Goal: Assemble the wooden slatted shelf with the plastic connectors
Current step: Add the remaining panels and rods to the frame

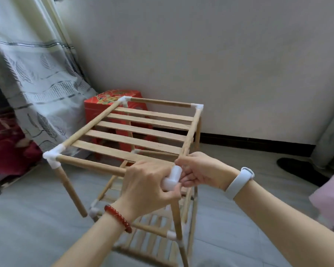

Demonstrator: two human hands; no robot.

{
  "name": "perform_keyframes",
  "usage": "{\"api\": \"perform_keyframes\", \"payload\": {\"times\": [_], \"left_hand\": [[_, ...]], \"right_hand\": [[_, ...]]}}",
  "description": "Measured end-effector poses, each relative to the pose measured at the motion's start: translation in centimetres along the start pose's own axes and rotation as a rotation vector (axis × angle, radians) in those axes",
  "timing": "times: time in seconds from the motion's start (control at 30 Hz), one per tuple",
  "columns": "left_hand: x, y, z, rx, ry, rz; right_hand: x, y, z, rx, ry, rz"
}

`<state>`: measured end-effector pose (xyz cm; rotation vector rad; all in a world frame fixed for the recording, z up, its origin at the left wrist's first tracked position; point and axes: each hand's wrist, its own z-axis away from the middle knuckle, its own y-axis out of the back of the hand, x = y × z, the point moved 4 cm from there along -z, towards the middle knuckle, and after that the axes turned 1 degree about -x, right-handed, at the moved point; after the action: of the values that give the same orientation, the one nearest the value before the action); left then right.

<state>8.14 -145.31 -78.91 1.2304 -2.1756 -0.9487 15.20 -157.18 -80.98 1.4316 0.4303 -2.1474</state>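
A wooden slatted shelf [135,132] stands on the floor, its top panel of flat slats tilted up toward me. White plastic connectors join the top corners at the near left [51,157], far left [124,100] and far right [198,106]. At the near right corner a loose white connector [173,179] sits atop an upright dowel [176,218]. My left hand [148,185] grips this connector and the end of the front rail [93,165]. My right hand [202,171] pinches the end of the right side rail [191,130] beside the connector. Lower slatted tiers [152,237] show beneath.
A red stool [106,105] stands behind the shelf against the white wall. A patterned curtain [37,83] hangs at the left over dark red fabric [6,147]. A black shoe [299,170] lies at the right, pink fabric [332,199] at the right edge. Grey floor lies around.
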Motion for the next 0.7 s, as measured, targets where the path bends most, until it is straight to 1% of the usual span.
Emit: {"api": "perform_keyframes", "payload": {"times": [0.07, 0.17, 0.23, 0.33, 0.43, 0.5, 0.57, 0.7], "left_hand": [[-2.2, 1.6, 2.1, -0.047, 0.035, 0.007], [-4.4, 4.5, 5.6, -0.103, 0.14, 0.019], [-5.1, 6.2, 7.3, -0.134, 0.194, 0.027], [-5.4, 7.9, 8.9, -0.179, 0.206, -0.019], [-5.0, 8.2, 9.7, -0.228, 0.179, -0.097], [-5.0, 8.0, 9.7, -0.246, 0.206, -0.086], [-5.3, 7.8, 9.8, -0.264, 0.27, -0.04], [-5.0, 7.0, 9.0, -0.144, 0.332, -0.127]], "right_hand": [[0.4, -3.2, 0.2, 0.019, 0.064, -0.121], [0.7, -7.9, 0.2, 0.032, 0.131, -0.276], [1.1, -10.4, -0.2, 0.058, 0.139, -0.36], [1.2, -12.5, -0.3, 0.105, 0.13, -0.428], [-0.6, -12.4, 0.1, 0.099, 0.204, -0.505], [-1.3, -11.9, 0.4, 0.111, 0.186, -0.464], [-0.8, -12.3, 0.7, 0.097, 0.149, -0.41], [-0.2, -12.4, 0.9, 0.058, 0.183, -0.418]]}}
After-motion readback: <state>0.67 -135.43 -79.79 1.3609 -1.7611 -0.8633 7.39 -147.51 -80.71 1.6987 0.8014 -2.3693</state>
